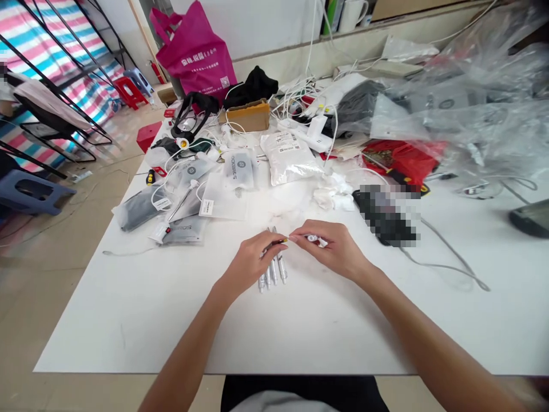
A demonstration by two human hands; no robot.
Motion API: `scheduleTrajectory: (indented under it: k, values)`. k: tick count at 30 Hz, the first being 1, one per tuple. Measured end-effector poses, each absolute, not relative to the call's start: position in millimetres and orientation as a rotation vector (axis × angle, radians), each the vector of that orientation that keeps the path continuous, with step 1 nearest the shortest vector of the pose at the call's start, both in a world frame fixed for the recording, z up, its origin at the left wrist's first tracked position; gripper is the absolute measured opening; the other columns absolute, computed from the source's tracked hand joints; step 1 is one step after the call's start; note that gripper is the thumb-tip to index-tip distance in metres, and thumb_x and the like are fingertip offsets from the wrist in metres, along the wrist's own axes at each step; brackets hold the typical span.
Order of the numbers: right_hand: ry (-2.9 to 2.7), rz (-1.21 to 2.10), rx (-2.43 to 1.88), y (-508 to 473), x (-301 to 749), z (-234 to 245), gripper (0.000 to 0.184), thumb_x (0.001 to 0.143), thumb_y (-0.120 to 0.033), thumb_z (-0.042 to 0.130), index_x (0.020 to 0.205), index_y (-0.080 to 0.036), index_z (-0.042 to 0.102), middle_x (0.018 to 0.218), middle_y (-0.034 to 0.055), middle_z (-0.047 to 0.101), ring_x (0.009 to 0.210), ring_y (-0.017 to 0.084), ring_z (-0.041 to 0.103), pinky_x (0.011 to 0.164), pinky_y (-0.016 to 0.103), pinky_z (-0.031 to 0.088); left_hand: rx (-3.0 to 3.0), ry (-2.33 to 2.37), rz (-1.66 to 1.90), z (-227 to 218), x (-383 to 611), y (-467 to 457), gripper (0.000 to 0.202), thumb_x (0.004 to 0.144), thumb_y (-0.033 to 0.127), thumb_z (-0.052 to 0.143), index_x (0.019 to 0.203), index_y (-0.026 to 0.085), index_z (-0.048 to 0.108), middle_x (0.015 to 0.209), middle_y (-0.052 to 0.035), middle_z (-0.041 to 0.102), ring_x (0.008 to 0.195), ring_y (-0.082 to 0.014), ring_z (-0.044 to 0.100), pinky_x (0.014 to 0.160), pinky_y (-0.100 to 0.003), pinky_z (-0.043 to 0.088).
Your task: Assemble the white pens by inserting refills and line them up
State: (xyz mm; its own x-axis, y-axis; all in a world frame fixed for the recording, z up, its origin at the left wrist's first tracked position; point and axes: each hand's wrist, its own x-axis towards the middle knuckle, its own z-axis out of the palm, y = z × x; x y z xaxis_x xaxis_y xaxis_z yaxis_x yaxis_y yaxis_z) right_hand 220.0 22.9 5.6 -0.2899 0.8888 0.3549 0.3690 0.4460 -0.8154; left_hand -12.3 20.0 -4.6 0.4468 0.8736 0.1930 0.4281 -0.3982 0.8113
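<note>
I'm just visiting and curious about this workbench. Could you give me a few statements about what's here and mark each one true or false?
1. The right hand pinches a small white part. True.
2. The silver metal tubes stand upright in a rack. False: they lie flat on the white table, beneath the hands.
3. The red stool stands on the table. False: it stands on the floor, beyond the table's far left corner.
4. The left hand pinches a slim dark item. True.
</note>
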Motion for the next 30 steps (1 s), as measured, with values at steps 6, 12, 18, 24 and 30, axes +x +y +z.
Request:
scheduleTrajectory:
  k: [6,12,18,24,30]
  values:
    - [-1.931,0.878,-1.139,18,220,15,0.029,0.104,-0.047,0.064,0.098,-0.025,0.081,0.083,0.0044,0.074,0.069,0.016,0.058,0.059,0.032,0.042,1.994,1.035,0.924,-14,-9,9,0.026,0.110,0.035,0.058,0.132,0.024,0.066,0.111,-0.0059,0.076,0.091,-0.0159,0.071,0.074,-0.027,0.056]
    - [-1.807,1.122,-1.347,13,213,19,0.034,0.101,-0.058,0.066,0.112,-0.026,0.066,0.074,-0.0010,0.073,0.052,0.013,0.043,0.053,0.031,0.035,2.285,1.015,1.061,-19,-10,11,0.030,0.113,0.033,0.053,0.142,0.026,0.058,0.105,-0.0045,0.077,0.085,-0.0153,0.073,0.072,-0.027,0.055]
    - [-1.733,1.291,-1.328,13,211,21,0.042,0.095,-0.062,0.071,0.097,-0.027,0.050,0.068,-0.0033,0.072,0.052,0.011,0.036,0.051,0.029,0.027,2.583,1.011,1.087,-21,-8,11,0.022,0.114,0.028,0.050,0.132,0.023,0.063,0.079,0.0023,0.064,0.068,-0.0120,0.062,0.062,-0.025,0.045]
    - [-1.776,1.311,-1.320,11,214,18,0.044,0.096,-0.062,0.070,0.101,-0.028,0.042,0.068,-0.0044,0.073,0.050,0.012,0.035,0.051,0.029,0.026,2.593,1.027,1.144,-24,-5,8,0.020,0.113,0.026,0.052,0.119,0.023,0.070,0.073,0.0034,0.062,0.061,-0.0090,0.055,0.056,-0.024,0.036]
    - [-1.875,1.260,-1.317,10,217,14,0.038,0.101,-0.059,0.065,0.104,-0.029,0.042,0.069,-0.0051,0.072,0.050,0.013,0.039,0.054,0.030,0.029,2.472,1.023,1.143,-27,-2,6,0.021,0.112,0.026,0.053,0.113,0.023,0.074,0.076,0.0020,0.067,0.062,-0.0088,0.056,0.055,-0.024,0.035]
